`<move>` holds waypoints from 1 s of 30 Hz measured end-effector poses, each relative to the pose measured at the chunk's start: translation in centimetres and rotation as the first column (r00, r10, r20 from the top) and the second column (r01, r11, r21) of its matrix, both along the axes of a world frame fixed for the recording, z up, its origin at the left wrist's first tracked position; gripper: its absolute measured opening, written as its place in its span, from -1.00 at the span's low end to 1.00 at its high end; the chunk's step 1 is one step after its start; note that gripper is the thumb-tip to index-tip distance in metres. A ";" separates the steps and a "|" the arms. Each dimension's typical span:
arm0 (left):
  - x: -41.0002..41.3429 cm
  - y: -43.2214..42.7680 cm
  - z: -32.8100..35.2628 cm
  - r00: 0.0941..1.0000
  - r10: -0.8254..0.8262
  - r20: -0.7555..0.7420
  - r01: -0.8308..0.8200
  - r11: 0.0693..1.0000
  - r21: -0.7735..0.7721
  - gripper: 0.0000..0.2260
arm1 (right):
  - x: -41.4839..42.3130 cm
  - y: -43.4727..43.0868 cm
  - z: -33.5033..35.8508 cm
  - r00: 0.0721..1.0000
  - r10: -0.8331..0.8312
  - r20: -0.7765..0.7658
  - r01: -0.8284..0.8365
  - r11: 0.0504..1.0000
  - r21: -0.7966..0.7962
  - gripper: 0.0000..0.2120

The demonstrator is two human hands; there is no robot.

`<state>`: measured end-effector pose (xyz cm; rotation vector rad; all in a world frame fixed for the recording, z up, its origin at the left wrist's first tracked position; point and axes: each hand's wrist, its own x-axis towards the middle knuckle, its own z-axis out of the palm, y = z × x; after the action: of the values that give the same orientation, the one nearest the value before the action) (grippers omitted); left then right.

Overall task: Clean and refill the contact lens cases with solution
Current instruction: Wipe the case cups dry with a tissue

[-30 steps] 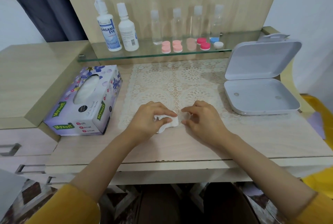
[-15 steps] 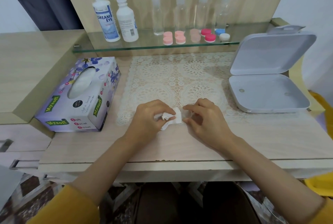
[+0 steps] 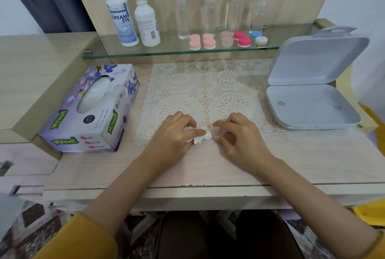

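My left hand (image 3: 175, 136) pinches a crumpled white tissue (image 3: 201, 137) at the near edge of the lace mat (image 3: 204, 91). My right hand (image 3: 239, 139) pinches a small pale translucent lens case (image 3: 217, 131) between thumb and forefinger, mostly hidden by the fingers. The tissue presses against the case. On the glass shelf (image 3: 166, 53) stand two white solution bottles (image 3: 123, 18), the left one marked DREAM EYE. Beside them lie several capped lens cases: pink (image 3: 202, 41), beige (image 3: 227, 38), red (image 3: 241, 38) and blue-and-white (image 3: 258, 37).
A purple tissue box (image 3: 89, 110) sits left of the mat. At the right an open grey hinged box (image 3: 312, 108) lies with its lid up. Several small clear bottles (image 3: 209, 14) stand at the back of the shelf.
The view has tilted slightly. My left fingers have worked the tissue against the case; both hands stay at the same spot on the mat's edge.
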<state>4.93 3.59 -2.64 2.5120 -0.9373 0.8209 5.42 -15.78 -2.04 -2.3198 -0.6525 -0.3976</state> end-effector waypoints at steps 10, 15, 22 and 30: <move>-0.2 -0.2 0.3 1.000 0.012 -0.006 -0.012 1.000 0.029 -0.76 | 0.1 0.0 0.0 1.000 0.016 0.021 -0.016 1.000 -0.003 -0.80; -0.5 -0.5 0.7 0.999 0.039 -0.037 -0.038 0.999 0.015 -0.76 | 0.1 0.2 0.0 0.999 0.002 0.042 -0.002 1.000 -0.001 -0.80; -0.4 -0.5 0.6 0.997 0.078 0.028 -0.080 0.994 0.069 -0.76 | 0.0 0.2 0.2 0.999 0.006 0.050 -0.007 1.000 0.010 -0.83; -0.6 -0.7 0.9 0.995 0.096 -0.010 -0.095 0.995 0.030 -0.75 | 0.1 0.2 0.0 0.999 0.004 0.041 -0.005 1.000 0.016 -0.80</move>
<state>4.28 2.87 -1.70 2.6013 -0.8373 0.8265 5.51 -15.58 -2.01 -2.2998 -0.6716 -0.4483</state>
